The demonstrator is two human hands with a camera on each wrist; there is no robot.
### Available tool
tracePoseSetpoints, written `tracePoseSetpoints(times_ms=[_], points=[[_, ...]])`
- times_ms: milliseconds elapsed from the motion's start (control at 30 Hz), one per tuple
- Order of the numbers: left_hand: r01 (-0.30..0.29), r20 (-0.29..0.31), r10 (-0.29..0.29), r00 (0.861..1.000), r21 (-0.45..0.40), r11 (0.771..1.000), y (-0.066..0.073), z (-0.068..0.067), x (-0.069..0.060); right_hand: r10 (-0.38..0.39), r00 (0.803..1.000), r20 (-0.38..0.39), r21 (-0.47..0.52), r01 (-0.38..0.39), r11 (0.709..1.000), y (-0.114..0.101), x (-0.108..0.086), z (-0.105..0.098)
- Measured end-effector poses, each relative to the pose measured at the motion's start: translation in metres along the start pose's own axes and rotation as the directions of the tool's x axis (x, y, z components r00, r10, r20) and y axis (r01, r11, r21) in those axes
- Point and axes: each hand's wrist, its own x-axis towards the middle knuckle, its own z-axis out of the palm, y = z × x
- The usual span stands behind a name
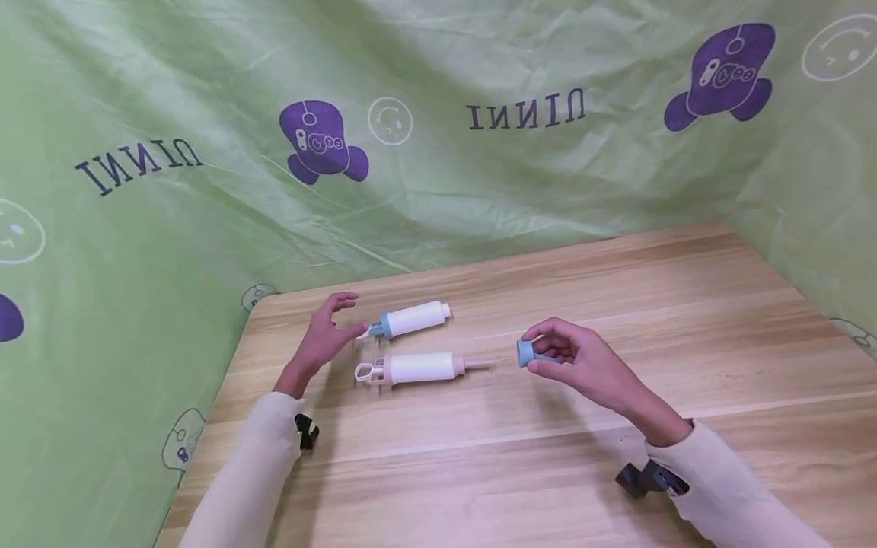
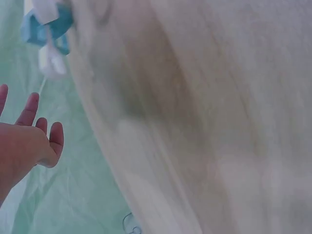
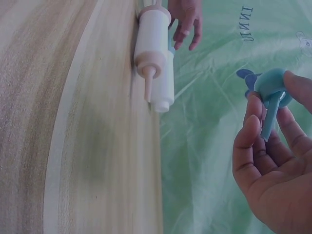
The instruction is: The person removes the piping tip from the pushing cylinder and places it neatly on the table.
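Observation:
A white syringe-like tube with a blue collar [image 1: 416,317] lies on the table at the back, its right end without a nozzle. In front of it lies a similar tube with pink ends [image 1: 422,367] and a thin pink nozzle pointing right. My left hand [image 1: 325,335] is at the blue-collared tube's handle end, fingers spread and curved; contact cannot be told. My right hand [image 1: 582,361] pinches a blue nozzle piece [image 1: 524,353], its wide end facing left in the head view. In the right wrist view the blue nozzle [image 3: 271,87] shows between thumb and fingers.
The wooden table [image 1: 479,472] has its back edge against a green printed cloth [image 1: 425,190], which also hangs at both sides. Black wrist devices sit at the left sleeve [image 1: 240,472] and the right sleeve [image 1: 726,479].

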Motion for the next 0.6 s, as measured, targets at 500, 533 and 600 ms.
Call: tracePoseSetpoints(times_ms=[500, 533, 600], points=[[-0.110, -0.168, 0.129, 0.977, 0.117, 0.987, 0.033, -0.011, -0.039, -0.012, 1.000, -0.016, 0.045, 0.013, 0.999, -0.007, -0.001, 0.001], [-0.113, -0.172, 0.132, 0.976, 0.117, 0.987, 0.034, -0.010, -0.040, -0.012, 1.000, -0.012, 0.050, 0.013, 0.999, -0.008, -0.001, 0.002], [-0.117, -0.182, 0.136, 0.974, 0.113, 0.987, 0.037, -0.008, -0.042, -0.011, 1.000, -0.005, 0.052, 0.011, 0.999, -0.009, -0.001, 0.002]])
